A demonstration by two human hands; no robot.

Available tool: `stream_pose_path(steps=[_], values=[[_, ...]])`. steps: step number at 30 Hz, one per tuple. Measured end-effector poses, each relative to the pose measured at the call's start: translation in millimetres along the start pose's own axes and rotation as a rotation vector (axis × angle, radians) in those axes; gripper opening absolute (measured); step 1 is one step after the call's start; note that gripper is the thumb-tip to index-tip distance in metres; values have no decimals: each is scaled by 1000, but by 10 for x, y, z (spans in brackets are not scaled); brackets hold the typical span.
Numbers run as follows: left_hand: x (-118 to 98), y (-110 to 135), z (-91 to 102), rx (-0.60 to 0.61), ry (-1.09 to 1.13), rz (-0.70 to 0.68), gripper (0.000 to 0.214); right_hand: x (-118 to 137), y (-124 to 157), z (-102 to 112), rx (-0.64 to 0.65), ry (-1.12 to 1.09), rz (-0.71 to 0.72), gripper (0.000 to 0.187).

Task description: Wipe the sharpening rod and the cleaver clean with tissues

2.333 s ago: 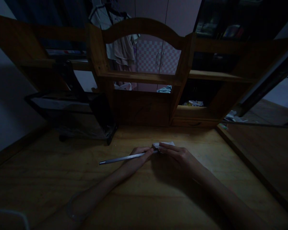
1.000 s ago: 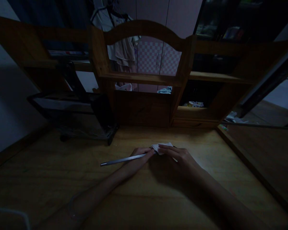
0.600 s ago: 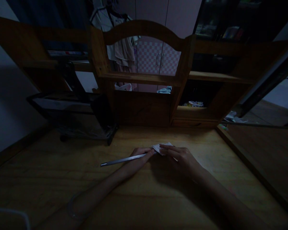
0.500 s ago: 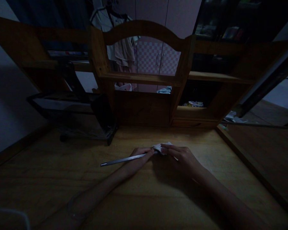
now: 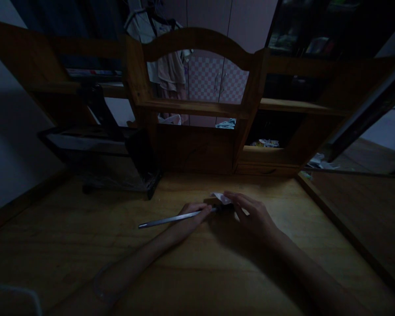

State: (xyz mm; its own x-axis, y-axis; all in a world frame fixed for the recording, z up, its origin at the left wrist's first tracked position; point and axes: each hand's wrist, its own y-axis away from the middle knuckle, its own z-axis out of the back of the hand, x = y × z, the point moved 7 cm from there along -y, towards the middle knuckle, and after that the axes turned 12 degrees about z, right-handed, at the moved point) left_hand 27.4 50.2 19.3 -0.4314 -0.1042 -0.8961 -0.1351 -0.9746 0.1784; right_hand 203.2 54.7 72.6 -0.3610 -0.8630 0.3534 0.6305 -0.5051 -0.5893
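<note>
My left hand (image 5: 195,212) is closed around a slim silver rod-like tool (image 5: 169,219), held slantwise just above the wooden desk. The rod's free end points to the left. Beyond my fingers, its other end runs into a small dark part (image 5: 223,208) whose shape I cannot make out in the dim light. My right hand (image 5: 250,211) pinches a crumpled white tissue (image 5: 221,198) between thumb and fingers. The tissue lies over and just beyond the dark end, and whether it touches it is hard to see.
A black-framed, clear-walled tank-like box (image 5: 112,162) stands at the desk's back left. Along the back rises a wooden shelf unit (image 5: 197,149) with a small drawer (image 5: 266,170). A raised wooden edge (image 5: 345,228) borders the desk (image 5: 191,281) on the right. A white cord (image 5: 16,289) shows at lower left.
My right hand has shifted slightly right and lifted the tissue partly off, so the tool's dark end now shows. My left hand has barely moved.
</note>
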Motion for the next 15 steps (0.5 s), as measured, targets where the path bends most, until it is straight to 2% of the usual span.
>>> stream_pose_path(steps=[5, 11, 15], values=[[12, -14, -10, 11, 37, -44, 41, 78, 5, -133, 148, -15, 63, 44], [-7, -2, -9, 3, 8, -14, 43, -56, 47, -111, 153, 37, 38, 42], [0, 2, 9, -18, 11, 7, 43, -106, 47, -62, 81, 65, 0, 41]])
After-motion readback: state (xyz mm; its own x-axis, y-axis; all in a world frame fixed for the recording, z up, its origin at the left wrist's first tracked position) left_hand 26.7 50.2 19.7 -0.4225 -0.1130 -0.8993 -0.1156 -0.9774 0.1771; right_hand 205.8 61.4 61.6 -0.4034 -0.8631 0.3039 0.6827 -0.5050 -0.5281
